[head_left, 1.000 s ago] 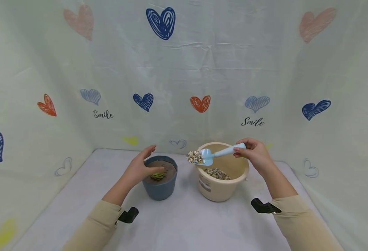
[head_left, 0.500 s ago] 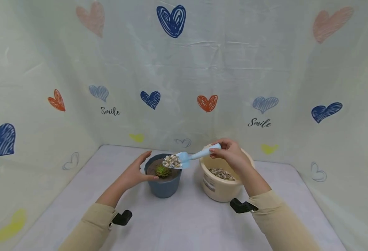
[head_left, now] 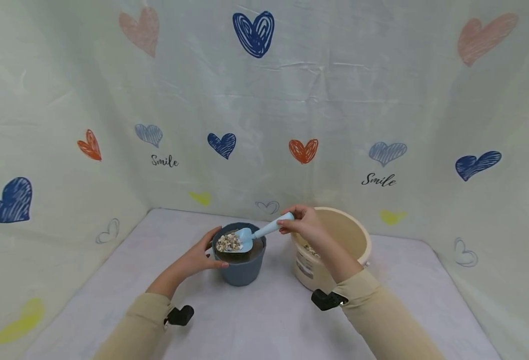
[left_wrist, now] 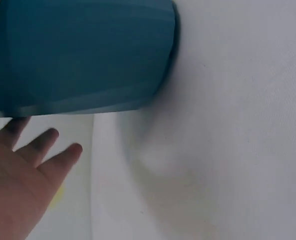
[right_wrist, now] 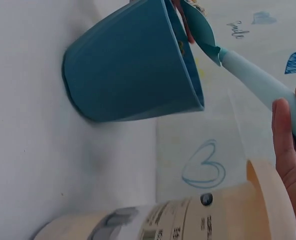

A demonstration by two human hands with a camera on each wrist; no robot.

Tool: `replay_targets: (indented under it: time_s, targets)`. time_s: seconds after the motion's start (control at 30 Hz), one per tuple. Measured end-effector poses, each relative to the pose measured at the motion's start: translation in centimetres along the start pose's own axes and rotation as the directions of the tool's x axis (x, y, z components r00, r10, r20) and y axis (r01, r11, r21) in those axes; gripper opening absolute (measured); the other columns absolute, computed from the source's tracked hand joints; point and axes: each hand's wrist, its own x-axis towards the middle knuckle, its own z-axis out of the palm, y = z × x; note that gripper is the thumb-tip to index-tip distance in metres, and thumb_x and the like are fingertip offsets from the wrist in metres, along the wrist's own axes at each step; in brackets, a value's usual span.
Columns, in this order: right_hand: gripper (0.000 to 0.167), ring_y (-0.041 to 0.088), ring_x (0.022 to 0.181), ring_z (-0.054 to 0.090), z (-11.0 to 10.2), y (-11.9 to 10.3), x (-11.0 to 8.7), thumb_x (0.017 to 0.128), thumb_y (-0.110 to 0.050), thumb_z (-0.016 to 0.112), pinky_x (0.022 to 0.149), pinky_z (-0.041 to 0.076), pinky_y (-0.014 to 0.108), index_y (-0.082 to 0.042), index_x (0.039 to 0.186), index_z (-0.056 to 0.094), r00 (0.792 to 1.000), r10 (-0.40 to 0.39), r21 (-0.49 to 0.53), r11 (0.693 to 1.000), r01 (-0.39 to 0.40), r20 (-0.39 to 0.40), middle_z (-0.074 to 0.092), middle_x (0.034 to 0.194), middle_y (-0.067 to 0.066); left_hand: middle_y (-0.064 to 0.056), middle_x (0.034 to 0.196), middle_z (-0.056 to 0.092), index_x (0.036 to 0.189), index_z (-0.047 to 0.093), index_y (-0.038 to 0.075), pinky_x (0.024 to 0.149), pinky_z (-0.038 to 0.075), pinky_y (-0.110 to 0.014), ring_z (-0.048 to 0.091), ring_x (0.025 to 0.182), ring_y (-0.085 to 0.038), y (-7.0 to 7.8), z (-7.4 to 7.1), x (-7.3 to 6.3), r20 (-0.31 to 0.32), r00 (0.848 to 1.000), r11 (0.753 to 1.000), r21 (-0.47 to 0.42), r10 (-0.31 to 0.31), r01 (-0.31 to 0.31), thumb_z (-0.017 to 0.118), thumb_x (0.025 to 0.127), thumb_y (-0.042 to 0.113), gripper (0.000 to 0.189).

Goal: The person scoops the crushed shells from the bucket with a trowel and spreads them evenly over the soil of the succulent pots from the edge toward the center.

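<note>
We see a smooth plastic scoop (head_left: 248,237), rough gravel (head_left: 228,243) and a smooth plastic bucket (head_left: 349,235). Through our blurred left-wrist view, the pot (left_wrist: 88,55) seems matt plastic.

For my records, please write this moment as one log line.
left hand: at blue pot; right hand: holds scoop; scoop: carries gravel, over blue pot
</note>
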Motion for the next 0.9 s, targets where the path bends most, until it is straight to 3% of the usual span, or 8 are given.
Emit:
replay_targets:
  time_s: [0.27, 0.5, 0.9]
  targets:
    - [0.027, 0.016, 0.065, 0.068, 1.2, 0.1, 0.8, 0.084, 0.007, 0.071, 0.071, 0.059, 0.036, 0.014, 0.108, 0.06, 0.999, 0.033, -0.027, 0.999, -0.033, -0.018, 0.064, 0.092, 0.016, -0.026, 0.159, 0.006, 0.158, 0.006, 0.011, 0.109, 0.024, -0.062, 0.014, 0.141, -0.05, -0.7, 0.0, 0.5, 0.054, 0.998, 0.996, -0.091, -0.012, 0.017, 0.085, 0.078, 0.023, 0.113]
    - [0.024, 0.017, 0.067, 0.069, 1.9, -0.8, 0.9, 0.085, 0.004, 0.072, 0.071, 0.059, 0.036, 0.008, 0.106, 0.063, 0.999, 0.032, -0.08, 0.996, -0.034, -0.025, 0.064, 0.096, 0.016, -0.026, 0.159, 0.002, 0.158, 0.002, 0.013, 0.109, 0.022, -0.064, 0.012, 0.14, -0.054, -0.7, -0.5, 0.6, 0.115, 0.993, 0.995, -0.097, -0.005, 0.016, 0.083, 0.079, 0.026, 0.114]
    - [0.022, 0.021, 0.07, 0.069, 2.7, -2.3, 1.3, 0.085, -0.002, 0.074, 0.069, 0.059, 0.034, 0.002, 0.105, 0.066, 1.0, -0.018, -0.216, 0.976, 0.022, 0.02, 0.066, 0.091, 0.013, -0.019, 0.161, 0.003, 0.158, 0.005, 0.02, 0.109, 0.015, -0.067, 0.005, 0.144, -0.045, -1.0, -1.4, 1.6, 0.184, 0.983, 0.995, -0.1, 0.007, 0.012, 0.084, 0.077, 0.026, 0.113]
